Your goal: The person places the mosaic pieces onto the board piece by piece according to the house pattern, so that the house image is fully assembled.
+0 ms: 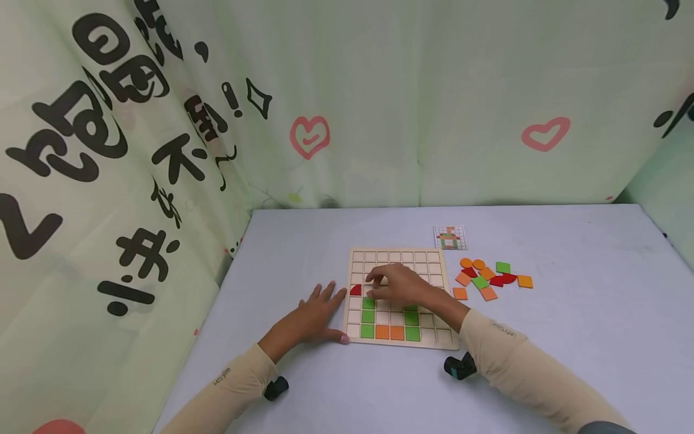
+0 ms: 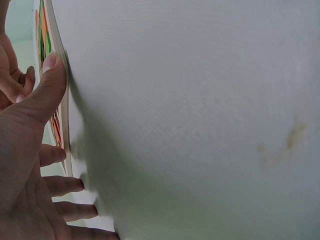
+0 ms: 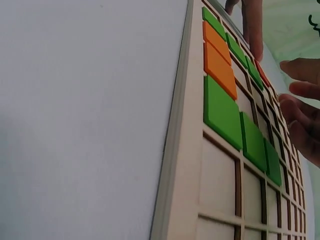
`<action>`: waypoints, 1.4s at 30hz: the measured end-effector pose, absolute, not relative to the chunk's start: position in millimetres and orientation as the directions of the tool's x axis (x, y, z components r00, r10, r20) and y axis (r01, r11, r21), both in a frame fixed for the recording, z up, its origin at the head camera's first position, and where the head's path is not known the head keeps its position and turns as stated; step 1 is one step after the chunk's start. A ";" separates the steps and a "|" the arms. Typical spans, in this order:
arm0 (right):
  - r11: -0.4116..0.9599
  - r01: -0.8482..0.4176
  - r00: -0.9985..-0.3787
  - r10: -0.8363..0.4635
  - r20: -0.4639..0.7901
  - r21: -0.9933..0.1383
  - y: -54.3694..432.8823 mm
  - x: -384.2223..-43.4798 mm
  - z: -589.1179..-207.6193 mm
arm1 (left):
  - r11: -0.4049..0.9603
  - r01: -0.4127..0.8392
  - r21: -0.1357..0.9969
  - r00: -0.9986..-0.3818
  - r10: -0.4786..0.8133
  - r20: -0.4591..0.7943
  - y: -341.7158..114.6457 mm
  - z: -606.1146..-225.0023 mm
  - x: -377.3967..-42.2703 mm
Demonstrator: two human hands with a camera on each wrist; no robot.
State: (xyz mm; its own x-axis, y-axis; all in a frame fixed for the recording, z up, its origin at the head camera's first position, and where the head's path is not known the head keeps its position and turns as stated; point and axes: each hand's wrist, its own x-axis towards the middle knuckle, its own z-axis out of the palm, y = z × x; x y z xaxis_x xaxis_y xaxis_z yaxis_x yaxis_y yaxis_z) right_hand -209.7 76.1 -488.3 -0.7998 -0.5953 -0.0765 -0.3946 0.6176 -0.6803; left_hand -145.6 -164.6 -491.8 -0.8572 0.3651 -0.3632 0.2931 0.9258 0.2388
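Observation:
A wooden grid board (image 1: 431, 346) lies on the table with green square tiles (image 1: 368, 316) in two columns and two orange square tiles (image 1: 382, 332) between them in the bottom row. One red piece with a curved edge (image 1: 355, 290) sits in the leftmost column. My left hand (image 1: 311, 316) lies at the board's left side, fingers spread, its thumb (image 2: 54, 75) against the edge near the lower corner. Over the board's middle is my right hand (image 1: 398, 284), fingers bent with a gap between index finger and thumb; no piece shows there. It covers some cells.
Loose orange, green and red pieces (image 1: 481, 282) lie right of the board. Behind the board's right corner is a small pattern card (image 1: 449, 237) with a coloured figure on a grid. A printed curtain (image 1: 379, 169) hangs behind the table.

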 end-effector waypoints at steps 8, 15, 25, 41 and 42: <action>0.551 -0.379 -0.815 -0.580 -0.014 -0.743 128.7 -215.8 -491.9 | 0.925 0.291 0.245 -0.861 0.365 -0.355 -163.4 -493.4 -144.0; 0.616 -0.305 -0.886 -0.463 -0.021 -0.726 183.4 -215.4 -494.3 | 0.924 0.282 0.257 -0.860 0.362 -0.358 -163.5 -490.6 -142.4; 0.669 -0.201 -0.948 -0.318 -0.032 -0.715 257.8 -200.6 -489.5 | 0.928 0.282 0.241 -0.861 0.356 -0.362 -163.3 -491.0 -140.9; 0.819 -0.079 -0.988 -0.139 -0.063 -0.568 337.1 -187.1 -496.6 | 0.924 0.297 0.242 -0.862 0.369 -0.348 -165.0 -491.8 -142.9; 0.828 -0.075 -0.990 -0.130 -0.060 -0.556 339.0 -186.9 -497.7 | 0.924 0.298 0.242 -0.862 0.369 -0.348 -165.1 -491.8 -143.1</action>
State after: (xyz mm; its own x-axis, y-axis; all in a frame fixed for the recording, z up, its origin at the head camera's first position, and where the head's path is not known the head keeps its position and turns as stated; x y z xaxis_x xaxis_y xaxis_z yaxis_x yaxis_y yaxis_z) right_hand -186.9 339.0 -497.7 -0.9897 -0.1299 -0.0604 -0.0747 0.8279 -0.5558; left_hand -143.1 -165.1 -491.8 -0.8620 0.3688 -0.3477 0.2976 0.9236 0.2418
